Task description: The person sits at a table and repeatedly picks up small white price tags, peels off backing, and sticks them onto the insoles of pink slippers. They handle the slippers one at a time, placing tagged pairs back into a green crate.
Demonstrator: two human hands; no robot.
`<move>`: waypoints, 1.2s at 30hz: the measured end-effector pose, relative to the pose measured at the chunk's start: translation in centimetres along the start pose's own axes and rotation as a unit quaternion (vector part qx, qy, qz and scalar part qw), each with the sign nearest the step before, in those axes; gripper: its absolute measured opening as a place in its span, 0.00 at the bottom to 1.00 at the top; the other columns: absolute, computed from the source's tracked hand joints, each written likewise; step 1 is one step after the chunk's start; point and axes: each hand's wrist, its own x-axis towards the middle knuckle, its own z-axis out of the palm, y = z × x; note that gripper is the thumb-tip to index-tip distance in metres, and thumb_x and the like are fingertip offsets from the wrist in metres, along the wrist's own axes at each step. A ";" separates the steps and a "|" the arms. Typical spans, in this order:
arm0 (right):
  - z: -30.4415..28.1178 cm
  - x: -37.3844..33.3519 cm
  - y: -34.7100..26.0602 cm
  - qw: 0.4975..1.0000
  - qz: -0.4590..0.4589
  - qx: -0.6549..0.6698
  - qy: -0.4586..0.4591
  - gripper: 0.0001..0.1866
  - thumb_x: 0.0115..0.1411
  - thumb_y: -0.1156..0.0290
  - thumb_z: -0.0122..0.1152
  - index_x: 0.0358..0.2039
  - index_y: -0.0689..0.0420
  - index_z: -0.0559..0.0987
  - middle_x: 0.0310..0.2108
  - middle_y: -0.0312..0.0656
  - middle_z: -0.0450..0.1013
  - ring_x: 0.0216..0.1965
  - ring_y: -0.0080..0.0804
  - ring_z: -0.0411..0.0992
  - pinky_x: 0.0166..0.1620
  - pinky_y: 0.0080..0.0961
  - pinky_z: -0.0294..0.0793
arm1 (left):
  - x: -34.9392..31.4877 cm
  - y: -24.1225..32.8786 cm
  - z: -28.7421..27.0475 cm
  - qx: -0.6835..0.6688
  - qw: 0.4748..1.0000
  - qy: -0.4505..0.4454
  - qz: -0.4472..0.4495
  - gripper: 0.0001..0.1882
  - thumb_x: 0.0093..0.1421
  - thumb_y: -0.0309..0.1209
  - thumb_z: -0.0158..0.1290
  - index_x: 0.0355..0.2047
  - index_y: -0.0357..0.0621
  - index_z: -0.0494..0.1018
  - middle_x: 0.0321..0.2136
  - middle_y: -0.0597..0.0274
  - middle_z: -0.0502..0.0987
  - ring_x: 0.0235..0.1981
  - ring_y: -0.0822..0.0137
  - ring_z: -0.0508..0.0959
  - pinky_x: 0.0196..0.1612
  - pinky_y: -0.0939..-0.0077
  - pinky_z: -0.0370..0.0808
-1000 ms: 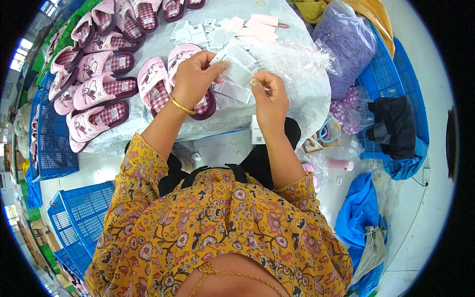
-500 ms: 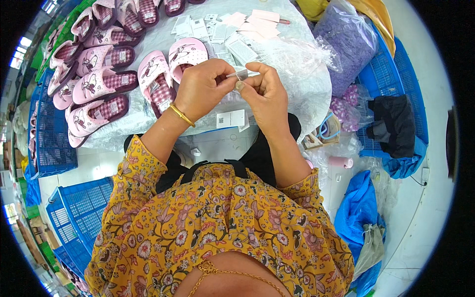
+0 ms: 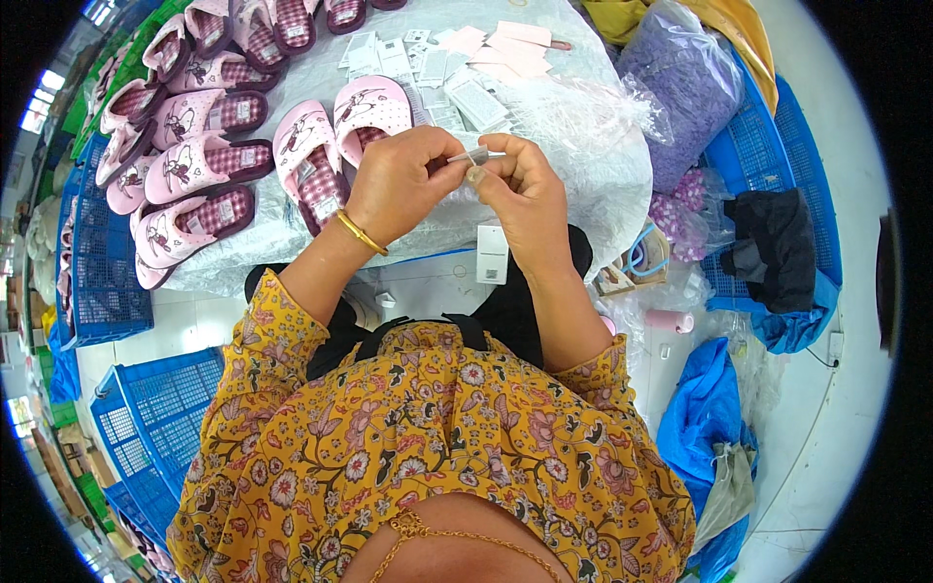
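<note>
My left hand (image 3: 403, 183), with a gold bangle at its wrist, is closed in a pinch above the table's near edge. My right hand (image 3: 525, 194) faces it, also pinching, and the fingertips almost meet. Between them sits a small, pale, see-through piece (image 3: 477, 155); its exact kind is too small to tell. A white hang tag (image 3: 492, 255) dangles below, close to the right hand; its string is not clear to see. Just beyond my left hand lie a pink slipper (image 3: 373, 109) and another pink slipper (image 3: 309, 160) with a checked lining.
Several pink slippers (image 3: 199, 163) stand in rows at the left of the plastic-covered table (image 3: 593, 194). White tags (image 3: 476, 100) and pink cards (image 3: 515, 49) lie at the back. Blue crates (image 3: 165, 408) flank me. A bag of purple items (image 3: 680, 92) stands at the right.
The white hang tag has swung from lying slanted to hanging straight down, a little to the right. Both hands have shifted slightly, still pinching close together.
</note>
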 end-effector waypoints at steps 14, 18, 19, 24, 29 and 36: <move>-1.2 -0.8 1.4 0.998 0.053 -0.015 -0.028 0.11 0.58 0.73 0.67 0.40 0.60 0.76 0.28 0.32 0.74 0.29 0.15 0.70 0.32 0.16 0.69 | -0.5 -1.8 -1.3 -0.300 0.917 -0.210 -0.159 0.08 0.64 0.31 0.54 0.40 0.41 0.77 0.30 0.70 0.76 0.30 0.80 0.73 0.34 0.81 0.72; -1.0 -1.7 1.0 0.992 0.032 -0.109 -0.056 0.13 0.57 0.72 0.68 0.41 0.60 0.77 0.29 0.35 0.76 0.30 0.21 0.72 0.36 0.20 0.73 | -0.8 -1.9 -1.5 -0.174 0.955 -0.205 -0.124 0.06 0.64 0.30 0.53 0.35 0.40 0.75 0.28 0.62 0.75 0.29 0.71 0.74 0.34 0.75 0.72; -1.2 -1.8 0.7 0.979 -0.055 -0.194 -0.030 0.13 0.56 0.72 0.69 0.40 0.60 0.78 0.30 0.35 0.76 0.30 0.23 0.73 0.37 0.21 0.73 | -1.0 -2.0 -1.3 -0.118 0.970 -0.194 -0.090 0.06 0.63 0.30 0.53 0.34 0.39 0.75 0.27 0.60 0.75 0.28 0.68 0.75 0.34 0.73 0.72; -1.0 -1.2 -0.3 0.960 -0.131 -0.248 -0.003 0.11 0.56 0.72 0.69 0.39 0.60 0.79 0.32 0.40 0.77 0.31 0.26 0.74 0.38 0.22 0.74 | -0.5 -0.7 -1.3 -0.039 0.984 -0.172 -0.008 0.05 0.62 0.29 0.54 0.34 0.40 0.73 0.29 0.54 0.73 0.31 0.54 0.75 0.35 0.67 0.72; -0.9 -0.2 0.8 0.993 0.042 -0.110 -0.028 0.09 0.57 0.74 0.67 0.38 0.60 0.79 0.31 0.39 0.77 0.30 0.25 0.73 0.37 0.22 0.73 | 1.2 -1.5 -1.7 -0.014 0.981 -0.195 0.010 0.07 0.62 0.31 0.54 0.37 0.41 0.74 0.30 0.55 0.75 0.32 0.56 0.77 0.37 0.66 0.73; -2.6 1.0 1.5 0.952 -0.131 -0.264 -0.083 0.09 0.53 0.76 0.67 0.35 0.56 0.79 0.34 0.38 0.75 0.37 0.35 0.71 0.45 0.31 0.68 | 15.7 -11.5 -2.8 0.134 0.981 -0.138 0.026 0.13 0.59 0.32 0.51 0.44 0.45 0.77 0.38 0.53 0.78 0.40 0.54 0.78 0.45 0.63 0.75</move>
